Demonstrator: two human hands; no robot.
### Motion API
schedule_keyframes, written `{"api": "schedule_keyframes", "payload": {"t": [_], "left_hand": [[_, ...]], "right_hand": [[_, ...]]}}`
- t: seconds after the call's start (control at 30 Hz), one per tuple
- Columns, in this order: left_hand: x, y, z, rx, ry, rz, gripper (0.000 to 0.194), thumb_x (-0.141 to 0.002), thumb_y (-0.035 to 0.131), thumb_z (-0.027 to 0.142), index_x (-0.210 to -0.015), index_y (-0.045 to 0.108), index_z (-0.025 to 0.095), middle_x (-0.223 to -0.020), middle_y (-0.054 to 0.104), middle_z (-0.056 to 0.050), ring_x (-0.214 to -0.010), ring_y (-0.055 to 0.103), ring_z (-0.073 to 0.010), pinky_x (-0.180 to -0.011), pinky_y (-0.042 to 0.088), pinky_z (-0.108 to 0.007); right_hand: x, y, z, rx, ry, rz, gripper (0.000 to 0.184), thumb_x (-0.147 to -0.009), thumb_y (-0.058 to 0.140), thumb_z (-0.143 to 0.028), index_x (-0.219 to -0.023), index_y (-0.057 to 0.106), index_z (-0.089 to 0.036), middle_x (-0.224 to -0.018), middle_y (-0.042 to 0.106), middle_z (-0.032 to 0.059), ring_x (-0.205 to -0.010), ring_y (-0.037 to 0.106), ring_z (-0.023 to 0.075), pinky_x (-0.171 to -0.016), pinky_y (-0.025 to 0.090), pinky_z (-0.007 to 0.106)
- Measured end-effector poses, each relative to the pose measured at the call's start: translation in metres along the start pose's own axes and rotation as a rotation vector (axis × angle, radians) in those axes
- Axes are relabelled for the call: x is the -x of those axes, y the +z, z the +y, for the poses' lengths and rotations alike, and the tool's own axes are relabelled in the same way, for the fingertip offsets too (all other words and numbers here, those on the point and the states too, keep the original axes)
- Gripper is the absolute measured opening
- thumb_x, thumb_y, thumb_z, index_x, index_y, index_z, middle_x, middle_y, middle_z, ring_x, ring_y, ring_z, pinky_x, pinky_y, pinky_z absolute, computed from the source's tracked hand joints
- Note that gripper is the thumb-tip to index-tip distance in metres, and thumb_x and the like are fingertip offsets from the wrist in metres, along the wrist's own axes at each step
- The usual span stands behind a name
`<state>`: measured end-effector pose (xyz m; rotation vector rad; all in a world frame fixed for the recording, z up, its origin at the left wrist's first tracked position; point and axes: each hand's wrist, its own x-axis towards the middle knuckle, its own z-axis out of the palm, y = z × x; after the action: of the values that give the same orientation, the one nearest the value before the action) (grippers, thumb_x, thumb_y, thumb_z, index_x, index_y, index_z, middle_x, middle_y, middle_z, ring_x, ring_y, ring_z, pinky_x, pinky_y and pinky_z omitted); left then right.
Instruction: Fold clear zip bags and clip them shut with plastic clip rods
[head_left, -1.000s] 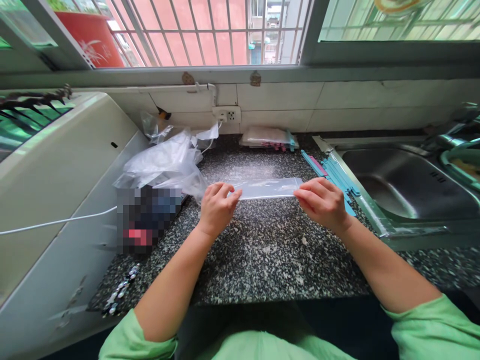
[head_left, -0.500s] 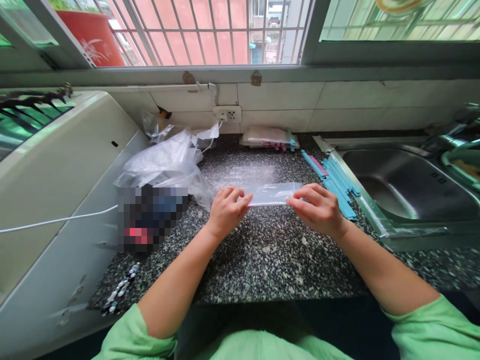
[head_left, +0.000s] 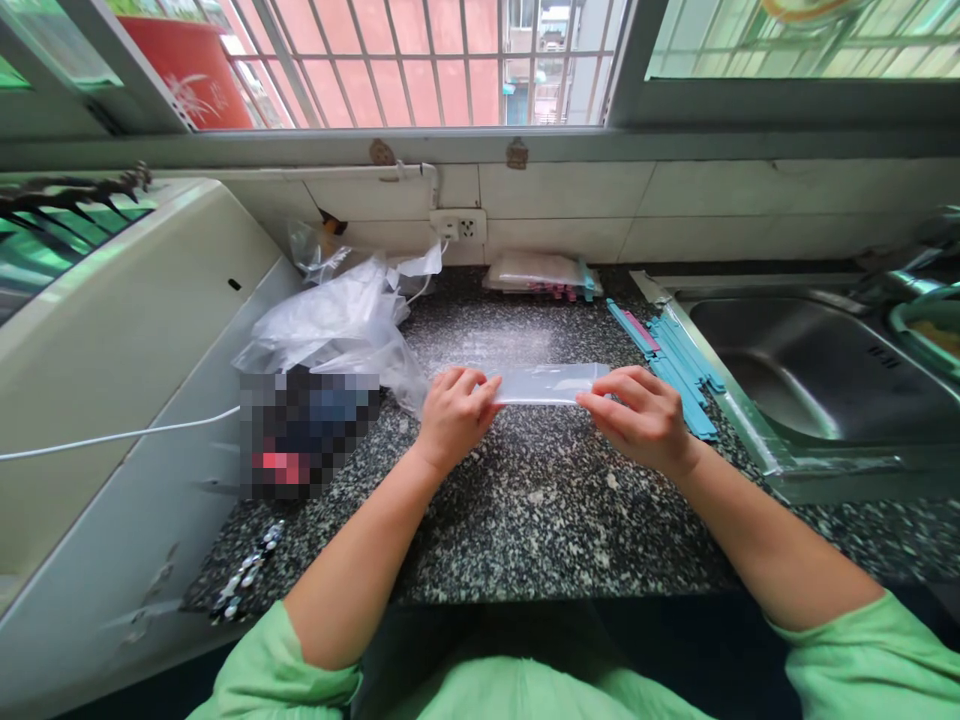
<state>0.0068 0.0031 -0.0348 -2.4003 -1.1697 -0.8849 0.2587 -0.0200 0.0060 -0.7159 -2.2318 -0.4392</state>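
A clear plastic bag [head_left: 547, 383], folded into a flat strip, stretches between my two hands above the speckled dark counter [head_left: 540, 520]. My left hand [head_left: 459, 415] pinches its left end between thumb and fingers. At the other end, my right hand [head_left: 641, 418] is closed on the strip's right edge in the same kind of pinch. Just beyond the right hand lie several flat blue sealing clips [head_left: 679, 385], with a pink one [head_left: 641, 330] among them. Crumpled clear plastic bags [head_left: 330, 320] are heaped left of my left hand.
A steel sink [head_left: 810, 370] is set in the counter on the right. By the wall lies a clear packet [head_left: 540, 273] with pink and blue clips, near a socket [head_left: 469, 228]. A blurred-out object [head_left: 311, 430] with a white cable and a beaded string [head_left: 247, 575] lie at left.
The plastic strip is raised slightly at its near edge and looks a little narrower. Both hands keep their pinch and have barely moved. The view has shifted slightly.
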Motion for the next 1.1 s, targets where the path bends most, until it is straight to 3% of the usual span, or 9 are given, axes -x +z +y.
{"api": "schedule_keyframes", "payload": {"t": [0.13, 0.3, 0.5, 0.7, 0.83, 0.97, 1.1], "left_hand": [[-0.002, 0.002, 0.007, 0.069, 0.035, 0.022, 0.027, -0.088, 0.044, 0.031, -0.1, 0.065, 0.019, -0.084, 0.065, -0.007, -0.079, 0.052, -0.0196, -0.072, 0.041, -0.033], [0.002, 0.0, 0.002, 0.225, -0.005, 0.066, 0.027, -0.089, 0.042, 0.027, -0.101, 0.065, 0.02, -0.082, 0.065, -0.006, -0.077, 0.051, -0.017, -0.074, 0.044, -0.031], [0.002, 0.0, -0.005, 0.214, -0.022, 0.076, 0.023, -0.087, 0.047, 0.028, -0.098, 0.067, 0.021, -0.082, 0.065, -0.007, -0.075, 0.053, -0.0175, -0.071, 0.044, -0.032], [-0.004, -0.005, 0.026, 0.19, 0.071, 0.226, 0.026, -0.079, 0.061, 0.032, -0.101, 0.064, 0.021, -0.085, 0.065, -0.006, -0.081, 0.054, -0.0178, -0.076, 0.044, -0.031], [-0.006, -0.014, 0.048, 0.277, 0.086, 0.244, 0.014, -0.081, 0.057, 0.019, -0.091, 0.065, 0.024, -0.079, 0.065, -0.003, -0.079, 0.054, -0.0162, -0.074, 0.044, -0.03], [-0.003, -0.02, 0.048, 0.413, -0.005, 0.288, 0.014, -0.08, 0.056, 0.016, -0.088, 0.065, 0.024, -0.077, 0.064, -0.002, -0.075, 0.053, -0.0144, -0.069, 0.046, -0.028], [-0.001, -0.022, 0.043, 0.49, -0.061, 0.368, 0.018, -0.077, 0.06, 0.012, -0.09, 0.064, 0.024, -0.078, 0.063, -0.001, -0.075, 0.054, -0.0137, -0.069, 0.046, -0.029]], "right_hand": [[-0.002, 0.005, -0.004, 0.01, -0.02, 0.02, 0.02, -0.078, 0.058, -0.014, -0.093, 0.062, -0.026, -0.077, 0.063, 0.001, -0.074, 0.053, 0.0149, -0.067, 0.048, 0.028], [0.0, 0.009, 0.002, -0.007, 0.081, 0.062, 0.01, -0.079, 0.058, -0.023, -0.089, 0.062, -0.025, -0.082, 0.064, 0.0021, -0.076, 0.055, 0.0156, -0.071, 0.047, 0.031], [0.001, 0.011, 0.006, 0.045, 0.054, 0.059, 0.012, -0.081, 0.052, -0.016, -0.078, 0.061, -0.023, -0.076, 0.064, 0.0008, -0.074, 0.053, 0.0144, -0.069, 0.043, 0.029], [-0.005, 0.014, -0.009, 0.238, -0.033, -0.023, 0.014, -0.082, 0.052, -0.014, -0.078, 0.061, -0.024, -0.078, 0.064, -0.0001, -0.081, 0.053, 0.0152, -0.073, 0.039, 0.029], [-0.006, 0.019, -0.014, 0.21, -0.02, -0.056, 0.011, -0.083, 0.052, -0.018, -0.08, 0.06, -0.024, -0.08, 0.065, -0.0001, -0.083, 0.053, 0.0158, -0.076, 0.039, 0.03], [-0.002, 0.021, -0.007, 0.121, 0.068, -0.023, 0.008, -0.083, 0.054, -0.028, -0.087, 0.06, -0.023, -0.086, 0.066, 0.001, -0.084, 0.053, 0.0169, -0.078, 0.04, 0.032], [0.002, 0.019, 0.002, 0.084, 0.113, -0.009, 0.008, -0.084, 0.053, -0.028, -0.086, 0.06, -0.025, -0.082, 0.065, -0.0004, -0.08, 0.053, 0.0157, -0.076, 0.04, 0.031]]}}
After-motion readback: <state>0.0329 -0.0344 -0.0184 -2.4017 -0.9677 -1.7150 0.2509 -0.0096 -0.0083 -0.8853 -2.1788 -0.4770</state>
